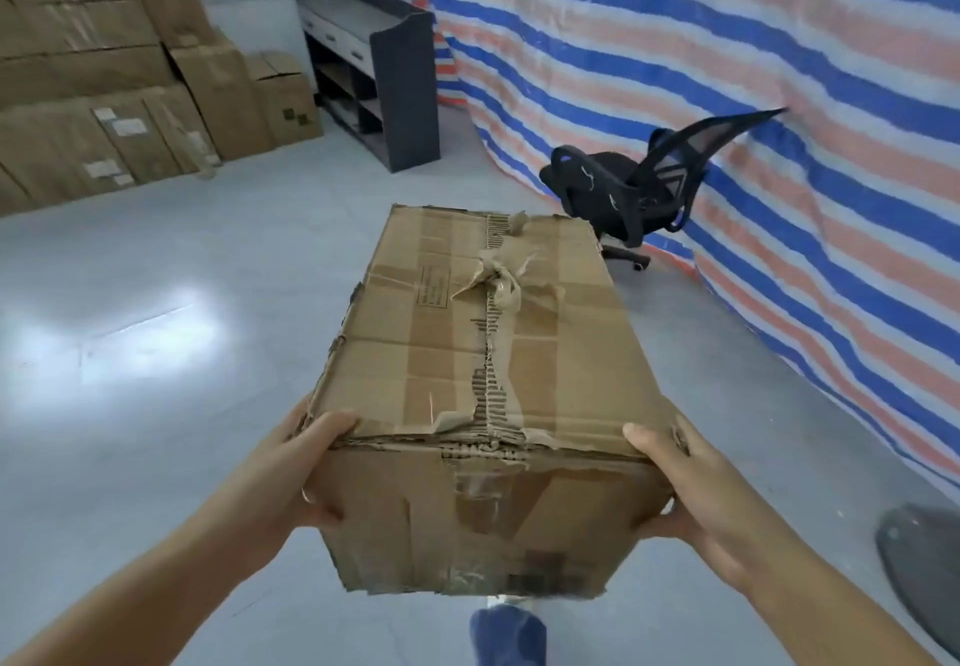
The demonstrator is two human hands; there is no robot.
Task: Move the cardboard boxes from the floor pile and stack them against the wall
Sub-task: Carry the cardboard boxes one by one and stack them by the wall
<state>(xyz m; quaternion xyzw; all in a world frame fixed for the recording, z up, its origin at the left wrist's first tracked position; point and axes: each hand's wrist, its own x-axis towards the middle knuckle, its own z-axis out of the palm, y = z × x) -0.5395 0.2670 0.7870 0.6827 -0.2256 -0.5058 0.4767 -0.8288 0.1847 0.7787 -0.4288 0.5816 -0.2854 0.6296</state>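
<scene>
A worn cardboard box with torn tape along its top seam is held in the air in front of me, its long side pointing away. My left hand grips its near left corner, thumb on the top edge and fingers round the side. My right hand grips the near right corner the same way. A stack of cardboard boxes stands against the white wall at the far left.
A dark shelf unit stands at the back next to the stack. A black office chair leans against a red, white and blue striped tarp on the right. A grey object lies low right. Glossy grey floor lies between.
</scene>
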